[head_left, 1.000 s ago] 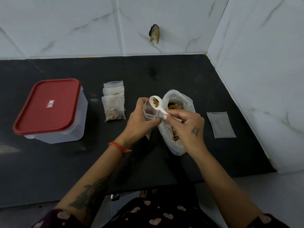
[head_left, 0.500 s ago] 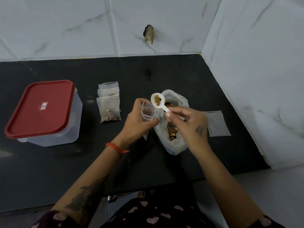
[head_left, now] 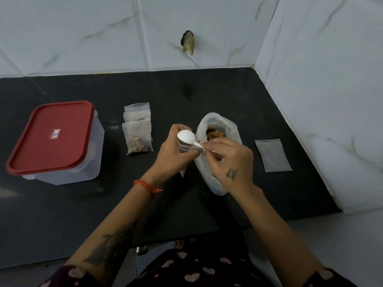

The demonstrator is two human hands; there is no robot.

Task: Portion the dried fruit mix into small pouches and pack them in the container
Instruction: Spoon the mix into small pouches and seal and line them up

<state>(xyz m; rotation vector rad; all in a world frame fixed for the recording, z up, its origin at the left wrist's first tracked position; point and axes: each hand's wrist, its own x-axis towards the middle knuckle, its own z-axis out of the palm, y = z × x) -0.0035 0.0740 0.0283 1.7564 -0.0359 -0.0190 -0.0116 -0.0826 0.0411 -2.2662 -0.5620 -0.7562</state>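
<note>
Biggest risk first: the bulk bag of dried fruit mix (head_left: pixel 219 129) sits w/ its mouth open right under my right hand (head_left: pixel 230 160), and my wrist lies over its near half. If I drag the wrist back carelessly I could tip or flatten it and spill mix on the black counter (head_left: pixel 186 96).

Next: the lidded container (head_left: pixel 53 139), well off to the left of my left hand (head_left: pixel 172 156), has its red lid on. Nothing gets packed till that's off, so filled pouches could pile up loose.

The filled pouches (head_left: pixel 138 132) lie in an overlapping stack between container and left hand, just left of my knuckles; an elbow swing could scatter them. Can't tell if they're sealed.

An empty pouch (head_left: pixel 273 155) lies flat to the right of my right hand, apart from the bag.

Smallest, touchiest: the open pouch (head_left: pixel 184 148) I grip in my left hand, fingers curled round it, mouth up. My right hand pinches the handle of the white plastic spoon (head_left: pixel 186 137), bowl turned over directly atop the pouch mouth. The mouth's narrow vs. the bowl, so bits could miss and drop past my fingers. If I squeeze too hard the mouth may close.
</note>
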